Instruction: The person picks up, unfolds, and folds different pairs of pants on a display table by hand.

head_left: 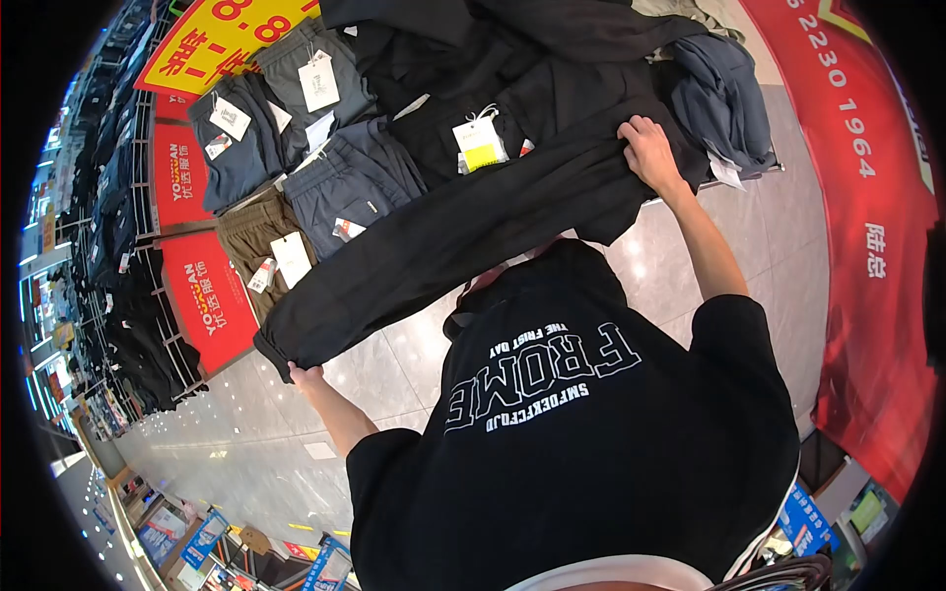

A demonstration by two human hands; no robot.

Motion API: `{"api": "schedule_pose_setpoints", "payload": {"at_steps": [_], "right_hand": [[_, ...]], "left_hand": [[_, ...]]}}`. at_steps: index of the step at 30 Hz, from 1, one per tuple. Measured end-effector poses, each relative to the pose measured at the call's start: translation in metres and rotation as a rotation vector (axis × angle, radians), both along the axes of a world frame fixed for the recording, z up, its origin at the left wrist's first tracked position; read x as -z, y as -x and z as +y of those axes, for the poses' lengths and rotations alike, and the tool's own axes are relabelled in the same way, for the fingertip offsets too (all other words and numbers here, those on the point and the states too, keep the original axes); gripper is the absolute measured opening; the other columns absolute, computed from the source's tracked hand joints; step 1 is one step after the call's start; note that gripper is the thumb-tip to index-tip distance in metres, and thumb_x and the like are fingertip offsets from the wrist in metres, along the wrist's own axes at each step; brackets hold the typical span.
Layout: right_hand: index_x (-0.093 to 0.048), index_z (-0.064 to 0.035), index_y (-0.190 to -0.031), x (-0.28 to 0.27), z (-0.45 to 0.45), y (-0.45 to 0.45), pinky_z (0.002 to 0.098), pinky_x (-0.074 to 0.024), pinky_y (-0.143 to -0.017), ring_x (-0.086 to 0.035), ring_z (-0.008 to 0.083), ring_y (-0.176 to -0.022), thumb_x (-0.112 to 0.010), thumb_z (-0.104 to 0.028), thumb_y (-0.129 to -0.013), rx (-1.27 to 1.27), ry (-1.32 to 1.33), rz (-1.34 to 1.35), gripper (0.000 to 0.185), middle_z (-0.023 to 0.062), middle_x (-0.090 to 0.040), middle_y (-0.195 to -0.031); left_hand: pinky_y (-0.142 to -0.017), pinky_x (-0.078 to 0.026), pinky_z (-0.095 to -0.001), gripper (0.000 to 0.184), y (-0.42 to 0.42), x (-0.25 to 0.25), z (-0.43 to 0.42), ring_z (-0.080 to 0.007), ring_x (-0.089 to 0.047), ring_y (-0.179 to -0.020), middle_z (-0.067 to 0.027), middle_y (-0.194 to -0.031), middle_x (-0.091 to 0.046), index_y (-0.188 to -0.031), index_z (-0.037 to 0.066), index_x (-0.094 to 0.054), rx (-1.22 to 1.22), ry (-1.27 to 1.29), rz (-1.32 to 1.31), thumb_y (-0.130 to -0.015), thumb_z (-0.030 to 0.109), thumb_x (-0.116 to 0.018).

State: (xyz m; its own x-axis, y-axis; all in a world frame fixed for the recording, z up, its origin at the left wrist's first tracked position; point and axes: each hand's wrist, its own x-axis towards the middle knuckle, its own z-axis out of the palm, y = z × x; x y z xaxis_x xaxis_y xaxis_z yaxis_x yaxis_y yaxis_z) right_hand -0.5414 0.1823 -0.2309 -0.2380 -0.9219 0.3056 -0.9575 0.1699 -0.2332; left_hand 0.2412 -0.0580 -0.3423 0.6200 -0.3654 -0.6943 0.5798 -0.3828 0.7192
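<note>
A pair of black trousers [443, 236] is stretched lengthwise in front of my body, slanting from lower left to upper right. My left hand [307, 374] pinches the narrow leg end; the fingers behind the cloth are hidden. Up at the right, my right hand [650, 153] has its fingers curled over the wider end, which lies against the dark clothes on the display. Just beyond the trousers are folded blue-grey shorts [355, 182], brown shorts [254, 231] and a white tag with a yellow sticker [480, 143] on black clothing.
More tagged dark shorts [241, 148] lie at the back left, beside a yellow price sign [212, 44]. A bunched blue-grey garment [724, 98] sits at the display's right edge. Racks of dark clothes [108, 246] line the left, and a red banner [857, 236] hangs at right.
</note>
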Motion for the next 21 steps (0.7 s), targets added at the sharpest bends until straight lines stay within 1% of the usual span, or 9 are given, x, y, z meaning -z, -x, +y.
{"api": "schedule_pose_setpoints", "payload": {"at_steps": [2,4,7,8,9,11,12,16,21], "right_hand": [[-0.053,-0.0069,-0.083,-0.014,0.002,-0.006,0.0376,-0.0396,-0.074,-0.050,0.0280,-0.085,-0.062,0.002,-0.064,0.005,-0.003,-0.003,0.023,0.0091,-0.049,-0.085],[-0.051,-0.0057,-0.083,-0.030,0.005,-0.010,0.0374,-0.0395,-0.075,-0.049,0.0291,-0.085,-0.061,0.003,-0.060,0.012,0.151,-0.006,0.027,0.0098,-0.047,-0.085],[-0.051,-0.0063,-0.080,-0.033,0.021,-0.011,0.0370,-0.0384,-0.075,-0.048,0.0279,-0.084,-0.064,0.001,-0.058,-0.019,0.108,-0.041,0.027,0.0086,-0.046,-0.084],[-0.053,-0.0067,-0.084,-0.025,0.031,-0.009,0.0367,-0.0385,-0.077,-0.048,0.0280,-0.088,-0.069,-0.004,-0.061,-0.028,0.020,-0.041,0.028,0.0090,-0.048,-0.089],[-0.053,-0.0067,-0.084,-0.020,0.037,-0.012,0.0367,-0.0385,-0.077,-0.048,0.0280,-0.088,-0.069,-0.004,-0.061,-0.029,0.018,-0.041,0.028,0.0090,-0.048,-0.089],[-0.055,-0.0070,-0.089,-0.016,0.047,-0.024,0.0371,-0.0385,-0.080,-0.049,0.0288,-0.094,-0.074,-0.013,-0.065,-0.091,0.014,-0.096,0.031,0.0101,-0.050,-0.097],[-0.056,-0.0065,-0.092,-0.016,0.052,-0.029,0.0391,-0.0386,-0.088,-0.049,0.0302,-0.104,-0.077,-0.020,-0.066,-0.077,-0.057,-0.121,0.036,0.0114,-0.051,-0.107],[-0.057,-0.0074,-0.094,-0.025,0.053,-0.038,0.0415,-0.0375,-0.093,-0.046,0.0321,-0.111,-0.079,-0.020,-0.063,-0.098,-0.073,-0.094,0.040,0.0124,-0.050,-0.114],[-0.057,-0.0087,-0.095,-0.029,0.051,-0.036,0.0451,-0.0356,-0.099,-0.041,0.0350,-0.121,-0.079,-0.013,-0.058,-0.138,-0.177,0.002,0.044,0.0139,-0.047,-0.126]], "left_hand": [[-0.102,-0.042,-0.0478,0.053,0.005,-0.002,0.002,-0.0327,-0.052,-0.119,-0.0143,-0.134,-0.052,-0.130,0.001,-0.051,-0.009,-0.021,-0.016,-0.093,0.040,-0.051],[-0.101,-0.043,-0.0477,0.053,0.004,-0.001,0.002,-0.0331,-0.053,-0.118,-0.0147,-0.133,-0.053,-0.129,0.000,-0.052,-0.017,-0.042,-0.034,-0.093,0.039,-0.051],[-0.099,-0.045,-0.0473,0.052,0.002,0.003,-0.003,-0.0334,-0.055,-0.115,-0.0156,-0.130,-0.054,-0.127,-0.001,-0.053,-0.030,0.002,-0.046,-0.093,0.037,-0.052],[-0.099,-0.046,-0.0472,0.051,0.003,0.002,-0.003,-0.0337,-0.055,-0.114,-0.0158,-0.129,-0.055,-0.126,-0.002,-0.053,-0.035,0.005,-0.023,-0.092,0.037,-0.052],[-0.098,-0.046,-0.0470,0.050,0.003,0.000,-0.002,-0.0339,-0.056,-0.113,-0.0159,-0.128,-0.056,-0.125,-0.002,-0.054,-0.042,0.009,0.000,-0.092,0.036,-0.052],[-0.099,-0.046,-0.0472,0.050,0.010,-0.004,0.000,-0.0341,-0.056,-0.114,-0.0159,-0.128,-0.056,-0.126,-0.002,-0.054,-0.048,0.018,0.009,-0.092,0.035,-0.051],[-0.099,-0.046,-0.0473,0.050,0.014,-0.007,0.001,-0.0344,-0.055,-0.115,-0.0160,-0.129,-0.055,-0.126,-0.002,-0.053,-0.050,0.028,0.019,-0.092,0.035,-0.051],[-0.099,-0.045,-0.0487,0.050,0.003,0.003,-0.002,-0.0353,-0.054,-0.116,-0.0161,-0.130,-0.054,-0.127,-0.001,-0.053,-0.042,0.043,0.054,-0.093,0.035,-0.050],[-0.103,-0.040,-0.0541,0.051,-0.004,0.008,-0.005,-0.0374,-0.049,-0.121,-0.0170,-0.135,-0.050,-0.131,-0.001,-0.049,-0.004,0.102,0.040,-0.095,0.035,-0.046]]}}
